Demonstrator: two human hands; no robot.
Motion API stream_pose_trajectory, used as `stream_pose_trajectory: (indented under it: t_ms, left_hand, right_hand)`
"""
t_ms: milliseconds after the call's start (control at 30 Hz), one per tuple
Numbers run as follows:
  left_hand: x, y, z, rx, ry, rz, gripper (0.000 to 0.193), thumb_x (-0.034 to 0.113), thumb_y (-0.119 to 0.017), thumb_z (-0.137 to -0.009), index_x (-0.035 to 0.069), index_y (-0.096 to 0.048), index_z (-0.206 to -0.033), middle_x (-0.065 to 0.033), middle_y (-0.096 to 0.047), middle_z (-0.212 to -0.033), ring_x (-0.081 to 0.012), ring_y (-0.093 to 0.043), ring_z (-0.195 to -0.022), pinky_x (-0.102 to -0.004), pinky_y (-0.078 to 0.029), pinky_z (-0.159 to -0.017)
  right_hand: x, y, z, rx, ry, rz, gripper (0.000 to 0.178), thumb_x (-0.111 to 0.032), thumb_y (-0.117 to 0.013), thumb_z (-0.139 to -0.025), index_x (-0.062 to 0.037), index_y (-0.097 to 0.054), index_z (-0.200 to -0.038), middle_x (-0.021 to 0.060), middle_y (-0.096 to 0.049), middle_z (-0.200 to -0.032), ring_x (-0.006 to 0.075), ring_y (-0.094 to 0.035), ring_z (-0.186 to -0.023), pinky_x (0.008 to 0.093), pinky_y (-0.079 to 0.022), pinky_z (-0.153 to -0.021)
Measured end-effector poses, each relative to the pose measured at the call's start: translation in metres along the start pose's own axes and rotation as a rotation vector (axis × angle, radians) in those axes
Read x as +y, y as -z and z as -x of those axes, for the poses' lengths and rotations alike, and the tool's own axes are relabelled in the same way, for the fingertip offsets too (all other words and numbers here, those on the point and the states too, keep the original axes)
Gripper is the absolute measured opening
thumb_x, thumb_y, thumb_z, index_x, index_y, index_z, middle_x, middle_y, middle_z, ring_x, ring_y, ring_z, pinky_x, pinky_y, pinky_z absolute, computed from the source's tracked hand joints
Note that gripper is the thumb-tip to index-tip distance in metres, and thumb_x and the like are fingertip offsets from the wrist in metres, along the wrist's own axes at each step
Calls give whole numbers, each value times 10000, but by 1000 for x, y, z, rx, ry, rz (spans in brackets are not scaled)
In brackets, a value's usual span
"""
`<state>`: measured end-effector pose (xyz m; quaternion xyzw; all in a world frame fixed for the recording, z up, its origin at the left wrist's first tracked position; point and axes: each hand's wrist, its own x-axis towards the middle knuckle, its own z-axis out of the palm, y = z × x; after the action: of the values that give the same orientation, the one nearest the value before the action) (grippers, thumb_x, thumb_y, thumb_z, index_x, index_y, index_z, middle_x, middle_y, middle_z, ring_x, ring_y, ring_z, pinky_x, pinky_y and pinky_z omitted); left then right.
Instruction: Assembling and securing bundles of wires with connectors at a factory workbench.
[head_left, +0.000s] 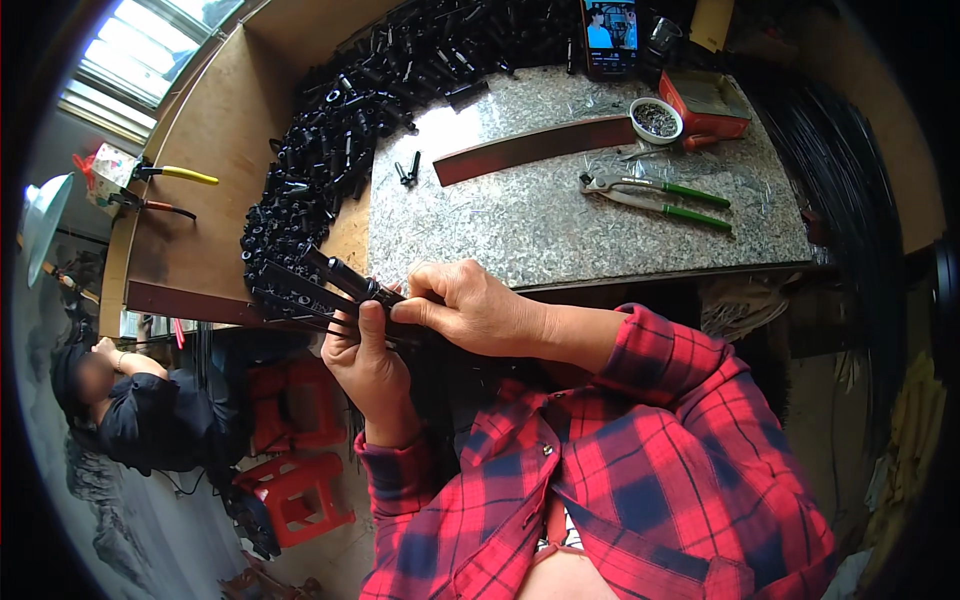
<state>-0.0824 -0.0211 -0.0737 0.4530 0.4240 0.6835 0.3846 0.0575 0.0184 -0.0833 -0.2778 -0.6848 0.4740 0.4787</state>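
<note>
My left hand (368,362) is closed around a bundle of thin black rods (300,292) with a black cylindrical fitting (347,279) at the thumb. Against that fitting my right hand (474,304) is closed, thumb and forefinger pinched together; whatever small piece lies between those fingertips is hidden. Both hands meet just off the near left corner of the speckled stone slab (500,235). Beyond them spreads a large heap of black plastic fittings (345,150). Two small black fittings (409,168) stand apart from it on the slab.
On the slab lie a long dark-red strip (530,152) and green-handled pincers (665,198). A white bowl of small metal bits (656,121), a red box (705,105) and a phone (610,38) stand behind. Long black rods (850,190) hang right. Left are a person (165,410) and red stools (300,495).
</note>
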Motion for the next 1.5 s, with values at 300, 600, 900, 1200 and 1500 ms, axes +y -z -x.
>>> stream_pose_trajectory:
  t_ms: [300,600,900,1200,1500]
  left_hand:
    - [1,7,2,-123,6,60,275,165,-625,-891,-63,-607,-1044,-139,-670,-902,-193,-640,-821,-301,-497,-798]
    - [-7,33,-9,-406,6,56,434,281,-627,-888,-69,-535,-1127,-159,-636,-988,-222,-614,-940,-346,-492,-848]
    - [-16,-28,7,29,-143,26,440,199,-520,-955,-49,-375,-1289,-178,-547,-1193,-152,-551,-943,-287,-441,-866]
    - [-14,-3,4,90,-56,-247,357,9,-529,-890,-5,-371,-1209,-59,-463,-1002,-122,-470,-921,-256,-403,-850]
    - [-2,7,5,-58,-18,-239,288,9,-558,-902,38,-389,-1134,-31,-452,-973,-96,-465,-878,-233,-408,-799]
  right_hand:
    - [3,16,-6,-283,-373,-283,281,-240,-676,-857,-61,-530,-697,-23,-528,-616,36,-483,-474,202,-375,-427]
    - [6,21,-6,-372,-479,-550,250,-201,-719,-814,-72,-544,-692,-20,-551,-666,49,-521,-501,185,-423,-443]
    - [9,-4,-5,113,-74,16,291,-206,-724,-798,12,-559,-696,84,-585,-646,120,-552,-577,280,-445,-523]
    - [12,-24,-1,53,56,4,136,-86,-623,-846,19,-564,-783,126,-572,-677,172,-581,-580,316,-449,-519]
    - [22,-23,2,24,-50,-102,226,-172,-665,-826,36,-596,-769,158,-628,-674,170,-619,-634,313,-465,-568]
